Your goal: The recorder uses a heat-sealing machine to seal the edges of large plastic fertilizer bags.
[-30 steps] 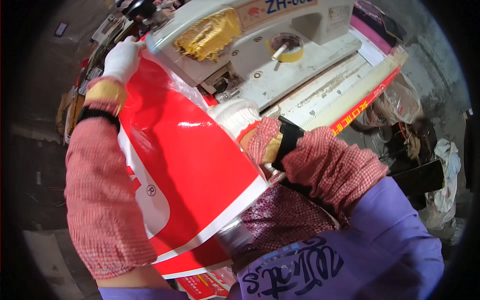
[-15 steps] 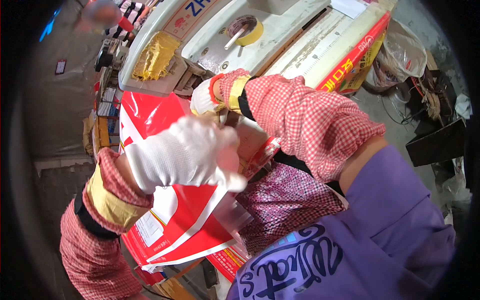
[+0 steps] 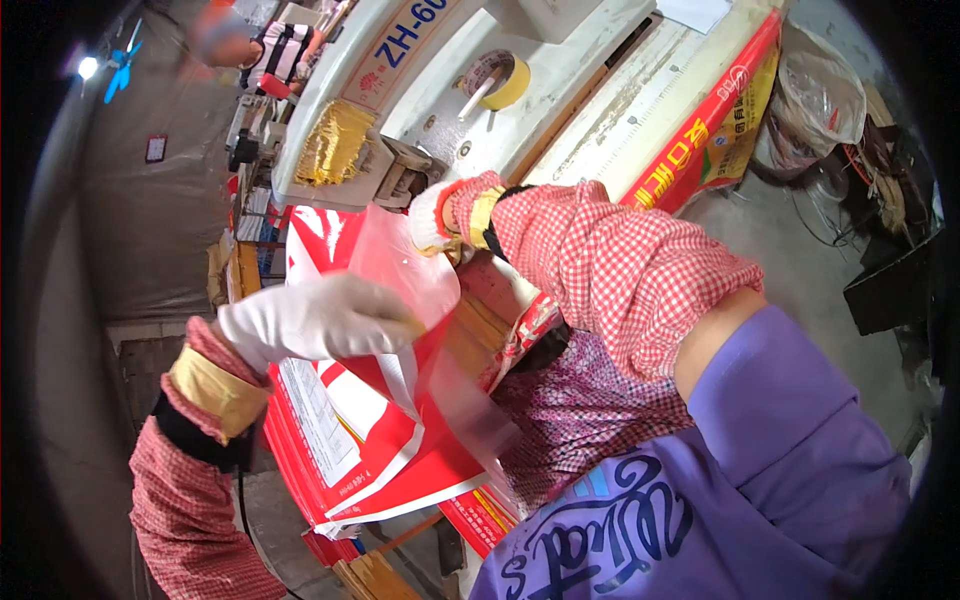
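My left hand [image 3: 325, 318], in a white knit glove, is closed at the edge of a red-and-white printed plastic bag [image 3: 335, 490], where translucent film [image 3: 420, 272] rises beside the fingertips. My right hand [image 3: 432, 218], in a white glove with a red cuff, is by the bag's upper end, close to the sewing machine head [image 3: 360, 110]. Its fingers are hidden behind the glove's back and the checked sleeve. The bag slants downward over a stack of similar red bags, blurred along its near edge. Between my hands a brown, wood-like surface [image 3: 470, 335] shows.
A roll of yellow tape [image 3: 510, 85] with a white stick in it lies on the machine bed. A ruler-marked table edge [image 3: 625, 135] runs right, with a red-and-yellow wrapper [image 3: 700, 130]. Clear plastic bags [image 3: 815, 95] lie far right. Another person [image 3: 275, 55] is at the back left.
My left hand has moved left and slightly down, away from my right hand. Translucent film and the brown surface now show between them. The view has shifted slightly.
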`<state>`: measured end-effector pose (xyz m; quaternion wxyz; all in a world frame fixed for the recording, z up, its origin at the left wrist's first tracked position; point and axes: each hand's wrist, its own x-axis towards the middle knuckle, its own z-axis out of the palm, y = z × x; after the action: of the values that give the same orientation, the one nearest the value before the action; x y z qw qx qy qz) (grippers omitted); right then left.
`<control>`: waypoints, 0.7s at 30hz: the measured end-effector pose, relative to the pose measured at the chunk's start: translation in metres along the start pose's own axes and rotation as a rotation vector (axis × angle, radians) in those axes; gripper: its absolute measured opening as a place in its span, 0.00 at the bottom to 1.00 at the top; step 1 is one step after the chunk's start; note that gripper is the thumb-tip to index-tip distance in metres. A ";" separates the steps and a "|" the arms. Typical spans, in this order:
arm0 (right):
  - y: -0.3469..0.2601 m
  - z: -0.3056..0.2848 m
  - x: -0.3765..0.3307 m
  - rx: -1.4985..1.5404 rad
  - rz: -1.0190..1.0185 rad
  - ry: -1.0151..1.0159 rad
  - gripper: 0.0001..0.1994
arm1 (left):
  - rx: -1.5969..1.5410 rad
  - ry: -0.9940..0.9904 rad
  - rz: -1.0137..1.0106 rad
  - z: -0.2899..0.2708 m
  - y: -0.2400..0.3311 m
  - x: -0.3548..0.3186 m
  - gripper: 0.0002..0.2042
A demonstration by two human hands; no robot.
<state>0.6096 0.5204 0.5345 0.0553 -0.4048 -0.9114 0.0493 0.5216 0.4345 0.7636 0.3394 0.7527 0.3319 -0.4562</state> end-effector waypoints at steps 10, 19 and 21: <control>-0.067 -0.001 -0.020 -0.171 0.681 0.241 0.06 | 1.087 -0.308 -0.200 0.088 0.027 -0.040 0.14; -0.152 0.044 -0.020 0.225 0.085 0.185 0.08 | 0.863 -0.018 0.430 0.140 0.032 0.034 0.07; -0.160 0.045 -0.037 0.408 -0.097 0.083 0.09 | 0.735 -0.036 0.443 0.137 0.024 0.035 0.08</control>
<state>0.5107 0.3840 0.5094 0.1758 -0.3425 -0.8979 0.2135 0.4905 0.3164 0.6879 0.1441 0.8686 -0.0281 -0.4733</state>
